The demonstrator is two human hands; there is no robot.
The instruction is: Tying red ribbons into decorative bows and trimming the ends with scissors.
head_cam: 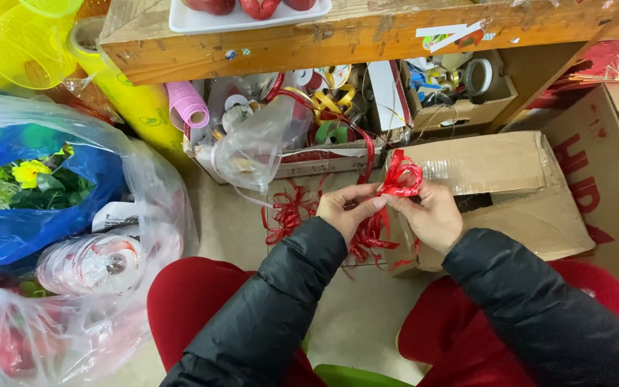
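Ribbon [397,176] — red, thin and glossy — sits bunched in loops between your two hands, above your knees and just in front of a cardboard box [517,190]. Your left hand [349,209] pinches it between thumb and fingertips; your right hand [433,213] closes its fingers round the looped bunch from the other side. It looks light, soft and springy, likely to slip or uncurl if your pinch eases, so the gathered waist under the loops seems the best place to hold. Curled tails [291,209] trail down and to your left — loose ends that could snag your sleeves. Past your hands, a low box of ribbon spools [324,107] sits under a wooden shelf [324,39], with a slack clear bag [259,147] hanging over its front edge. On your left, plastic bags [73,215] of flowers crowd close, beside a yellow roll [127,93] and a pink roll [186,104].
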